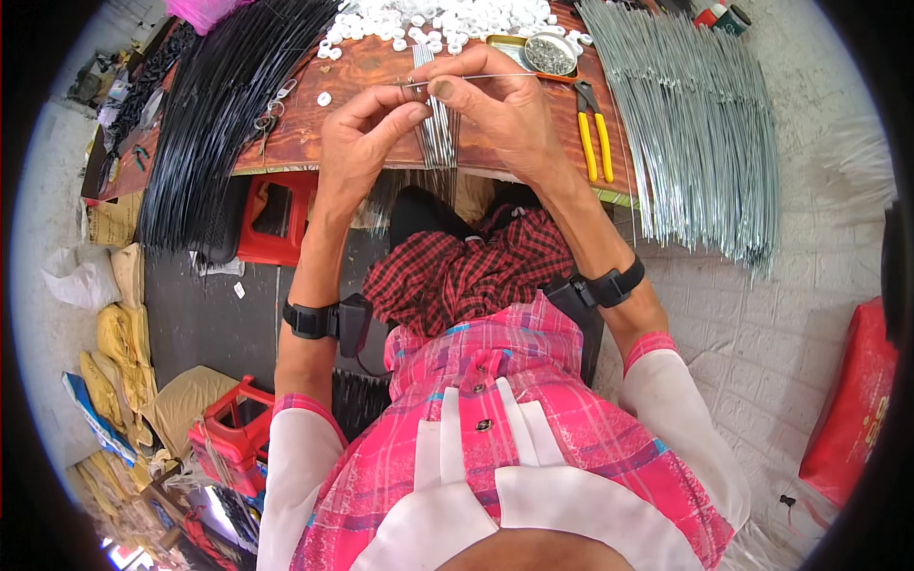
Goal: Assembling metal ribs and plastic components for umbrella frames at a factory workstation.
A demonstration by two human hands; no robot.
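Observation:
My left hand [360, 133] and my right hand [500, 107] meet over a wooden table [362, 67]. Together they pinch a thin metal wire [495, 76] that runs out to the right above the table. The fingertips of both hands touch at the wire's left end, where something small is hidden between them. Under my hands lies a small bundle of grey wires [436, 133]. A heap of small white rings [428, 19] is just beyond my fingers.
Yellow-handled pliers [592, 133] lie right of my right hand. A tin of small metal parts [548, 52] sits behind it. A large fan of silver wires [695, 133] hangs at right, black wires [209, 105] at left. A red stool [276, 219] stands under the table.

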